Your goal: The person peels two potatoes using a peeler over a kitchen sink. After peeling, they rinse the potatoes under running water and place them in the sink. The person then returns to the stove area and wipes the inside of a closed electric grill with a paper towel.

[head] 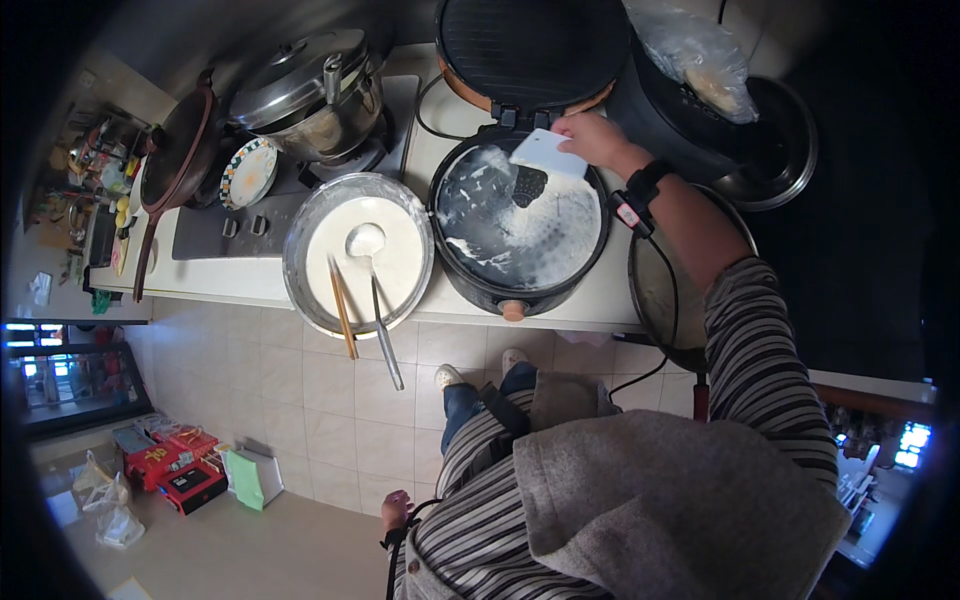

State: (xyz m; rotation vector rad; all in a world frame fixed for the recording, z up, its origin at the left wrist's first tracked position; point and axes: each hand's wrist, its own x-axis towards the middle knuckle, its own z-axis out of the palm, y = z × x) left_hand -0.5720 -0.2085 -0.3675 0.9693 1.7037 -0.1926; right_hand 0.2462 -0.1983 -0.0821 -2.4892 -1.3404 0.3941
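My right hand (596,139) grips a flat white plastic dough scraper (550,150) by its right corner. The scraper's lower edge is against the batter (555,225) spread thinly over the round plate of an electric griddle (480,202). Batter covers mostly the right side of the plate, with bare dark patches and torn white bits at the left. The griddle's hinged lid (532,52) stands raised behind it. Low at my side hangs my left hand (396,510), small in view, its fingers curled and too unclear to read.
Left of the griddle, a metal bowl of white batter (322,232) holds a ladle (384,345) and chopsticks (342,311), their handles overhanging the counter edge. A steel pot (322,112) stands on the stove. A pan (660,300) sits under my right forearm, where a cable (673,300) dangles.
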